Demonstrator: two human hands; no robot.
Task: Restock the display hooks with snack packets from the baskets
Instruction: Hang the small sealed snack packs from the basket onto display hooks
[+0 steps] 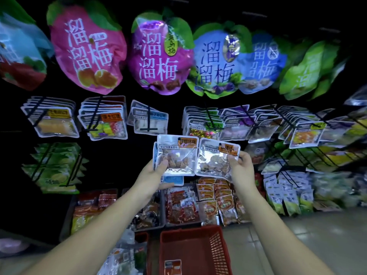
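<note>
While left hand (153, 173) and right hand (243, 165) pinch packets (178, 155) above red basket (193, 253), they look light, floppy; grip top edge.

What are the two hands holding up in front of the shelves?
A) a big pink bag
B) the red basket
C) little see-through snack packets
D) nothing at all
C: the left hand grips a clear packet with brown snacks inside, and the right hand pinches a second clear packet right beside it.
</note>
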